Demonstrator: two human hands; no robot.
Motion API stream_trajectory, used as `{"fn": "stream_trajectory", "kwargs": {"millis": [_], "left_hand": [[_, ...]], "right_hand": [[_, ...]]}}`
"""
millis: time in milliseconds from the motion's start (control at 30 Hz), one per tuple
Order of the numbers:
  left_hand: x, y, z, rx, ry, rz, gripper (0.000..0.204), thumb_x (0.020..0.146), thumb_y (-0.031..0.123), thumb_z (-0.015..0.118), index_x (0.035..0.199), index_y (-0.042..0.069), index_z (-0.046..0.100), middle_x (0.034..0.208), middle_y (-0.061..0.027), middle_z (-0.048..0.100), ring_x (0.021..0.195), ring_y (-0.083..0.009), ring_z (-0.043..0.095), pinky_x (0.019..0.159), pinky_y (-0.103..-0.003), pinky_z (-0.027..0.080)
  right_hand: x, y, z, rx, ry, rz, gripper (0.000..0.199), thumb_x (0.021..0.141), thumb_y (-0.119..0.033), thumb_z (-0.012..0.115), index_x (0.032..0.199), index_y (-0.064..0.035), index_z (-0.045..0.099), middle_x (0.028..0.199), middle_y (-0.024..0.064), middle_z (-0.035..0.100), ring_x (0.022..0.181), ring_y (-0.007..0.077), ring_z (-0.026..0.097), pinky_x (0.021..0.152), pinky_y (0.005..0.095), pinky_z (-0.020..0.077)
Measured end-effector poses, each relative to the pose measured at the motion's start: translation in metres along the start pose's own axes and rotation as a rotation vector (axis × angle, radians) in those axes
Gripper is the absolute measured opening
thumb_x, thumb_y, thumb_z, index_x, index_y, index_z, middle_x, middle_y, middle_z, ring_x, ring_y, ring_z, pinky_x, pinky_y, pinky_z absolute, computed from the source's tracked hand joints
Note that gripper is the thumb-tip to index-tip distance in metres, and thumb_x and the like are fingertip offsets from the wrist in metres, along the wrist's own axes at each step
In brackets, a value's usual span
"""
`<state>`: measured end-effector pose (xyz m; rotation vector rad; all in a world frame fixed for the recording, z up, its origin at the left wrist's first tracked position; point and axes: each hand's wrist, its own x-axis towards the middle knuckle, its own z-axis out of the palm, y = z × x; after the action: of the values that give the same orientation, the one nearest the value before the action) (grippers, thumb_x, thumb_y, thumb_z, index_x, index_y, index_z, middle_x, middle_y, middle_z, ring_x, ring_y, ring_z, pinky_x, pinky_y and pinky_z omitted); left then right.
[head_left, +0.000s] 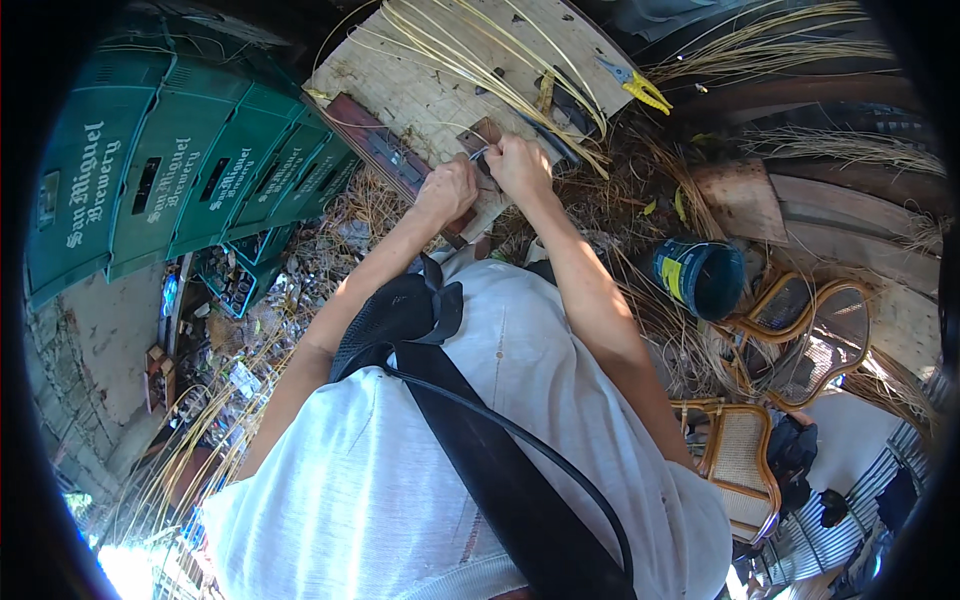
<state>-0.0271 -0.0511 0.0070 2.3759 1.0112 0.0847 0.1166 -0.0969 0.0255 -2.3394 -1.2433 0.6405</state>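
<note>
So you've got a thin pale strand [478, 153] pinched between both hands, right at the near edge of the wooden board [420, 90]. Your left hand [447, 188] is curled shut around its end of the strand, knuckles up, sitting just beside a small brown wooden block [484, 133]. Your right hand [519, 165] is clenched too, fist closed on the other end, nearly touching the left. Honestly the strand is so thin that you can only see a short bit between the fists; what it's tied to or wrapped on is hidden under your fingers.

Behind your hands, a bundle of long yellowish cane strips [470, 50] fans across the board, too many to count. One pair of yellow-handled cutters [636, 84] lies at the board's right end, well apart from your right hand. A dark red-brown plank [385, 150] runs along the board's left side, near your left hand.

Further out: one dark blue can [698, 276] lying on its side in the loose straw to your right, two woven cane chairs [738, 462] below it, partly cut off. On your left, a stack of green plastic crates [190, 170], roughly five or six, hard to tell since the fisheye bends them. Your white shirt [420, 450] and a black strap [500, 470] fill the lower middle.
</note>
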Motion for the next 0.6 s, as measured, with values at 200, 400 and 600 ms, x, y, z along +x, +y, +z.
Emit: {"fn": "stream_trajectory", "kwargs": {"millis": [200,400,600], "left_hand": [[0.007,-0.003,0.013,0.052,-0.025,-0.031,0.032,0.094,0.027,0.044,0.086,-0.003,0.053,0.067,-0.0263,0.061,0.065,-0.041,0.064,0.057,-0.048,0.054],[0.008,-0.003,0.019,0.073,-0.028,0.03,0.035,0.095,0.029,0.043,0.086,-0.003,0.055,0.067,-0.0248,0.062,0.061,-0.0381,0.065,0.054,-0.044,0.055],[0.009,0.004,0.018,0.111,-0.045,-0.003,0.033,0.094,0.026,0.044,0.086,-0.004,0.057,0.071,-0.0244,0.064,0.064,-0.037,0.066,0.057,-0.043,0.055]], "right_hand": [[-0.027,0.02,0.008,-0.023,0.007,0.009,0.02,0.079,-0.025,0.062,0.075,-0.0057,0.066,0.072,0.0203,0.064,0.071,0.039,0.064,0.065,0.0475,0.0514],[-0.03,0.021,0.009,0.008,0.022,0.016,0.018,0.08,-0.024,0.061,0.076,-0.0065,0.066,0.07,0.0188,0.064,0.07,0.0378,0.064,0.065,0.0472,0.0506],[-0.035,0.024,0.004,-0.047,-0.014,-0.028,0.019,0.081,-0.024,0.061,0.077,-0.0056,0.064,0.071,0.0198,0.064,0.07,0.0386,0.064,0.065,0.0472,0.0502]]}}
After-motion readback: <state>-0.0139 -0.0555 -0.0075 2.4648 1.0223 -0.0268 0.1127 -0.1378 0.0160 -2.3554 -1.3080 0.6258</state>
